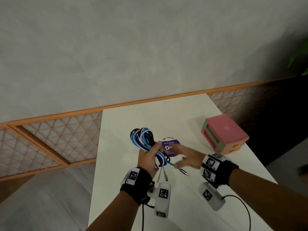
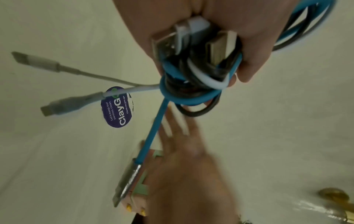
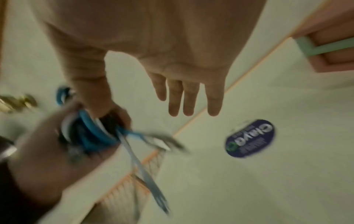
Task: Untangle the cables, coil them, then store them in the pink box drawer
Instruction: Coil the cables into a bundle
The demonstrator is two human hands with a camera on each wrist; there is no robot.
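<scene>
A bundle of blue, black and white cables (image 1: 143, 139) is coiled and held up above the white table (image 1: 126, 124) by my left hand (image 1: 150, 157), whose fingers curl round its lower part (image 2: 193, 72). Loose plug ends (image 1: 164, 176) hang below the fist; a blue lead with a metal plug (image 2: 132, 178) sticks out toward the right. My right hand (image 1: 185, 157) hovers just right of the bundle, blurred, with its fingers (image 3: 189, 97) straight and holding nothing. The pink box (image 1: 225, 134) with a green band and yellow knobs stands at the table's right side.
A round purple sticker (image 1: 171, 147) lies on the table behind the hands. An orange-framed lattice rail (image 1: 50, 140) runs along the wall to the left and behind. The table's left edge lies close to my left forearm.
</scene>
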